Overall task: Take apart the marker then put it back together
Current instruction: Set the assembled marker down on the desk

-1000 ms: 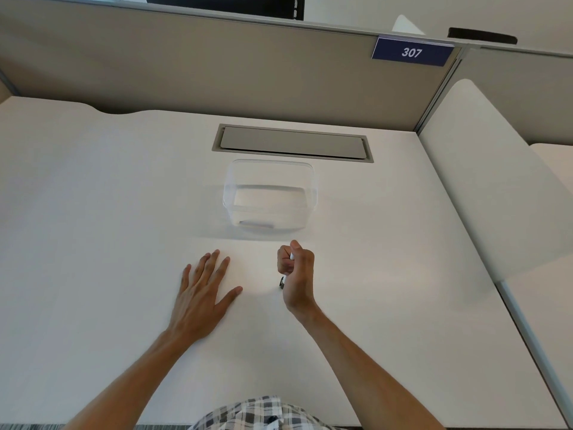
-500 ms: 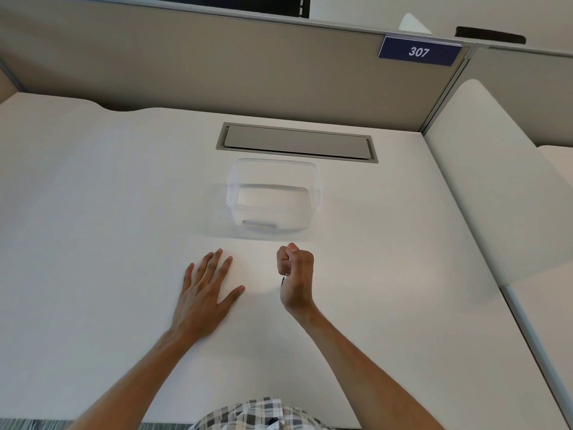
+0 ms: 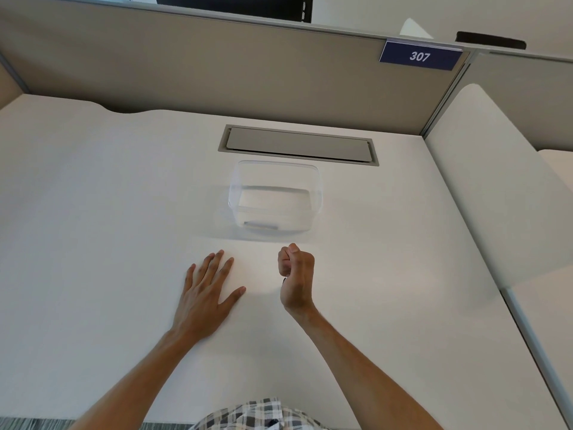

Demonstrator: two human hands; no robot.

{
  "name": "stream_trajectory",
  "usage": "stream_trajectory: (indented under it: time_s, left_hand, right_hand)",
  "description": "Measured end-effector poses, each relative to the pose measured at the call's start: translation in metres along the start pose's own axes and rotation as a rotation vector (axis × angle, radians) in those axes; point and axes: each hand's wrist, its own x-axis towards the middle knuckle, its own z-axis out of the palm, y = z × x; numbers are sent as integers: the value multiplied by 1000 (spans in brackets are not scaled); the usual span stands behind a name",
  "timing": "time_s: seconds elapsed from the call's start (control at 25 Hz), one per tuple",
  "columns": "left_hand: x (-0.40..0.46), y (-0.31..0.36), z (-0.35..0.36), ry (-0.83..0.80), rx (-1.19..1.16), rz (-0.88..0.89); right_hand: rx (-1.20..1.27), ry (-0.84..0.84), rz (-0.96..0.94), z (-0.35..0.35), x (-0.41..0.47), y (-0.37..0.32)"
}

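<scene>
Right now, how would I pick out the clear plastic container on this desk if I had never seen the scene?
Start at the white desk and find the grey hatch set into it by the partition. Just nearer the person than that hatch stands the clear plastic container, beyond both hands. It is the only see-through thing there, a lidless rectangular tub with rounded corners.

You have bare table (image 3: 93,228) at left and lower right of frame; the clear container (image 3: 274,197) blocks the centre, with the partition wall (image 3: 186,66) closing off the top.
</scene>
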Motion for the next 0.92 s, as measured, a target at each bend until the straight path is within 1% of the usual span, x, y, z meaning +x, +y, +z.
stream_trajectory:
  time_s: [0.6, 0.92]
  left_hand:
    - [-1, 0, 0, 6, -25, 3]
    - [0, 0, 0, 12, -16, 5]
  right_hand:
    - [-28, -58, -26, -2, 3, -3]
    - [-68, -33, 25, 0, 4, -3]
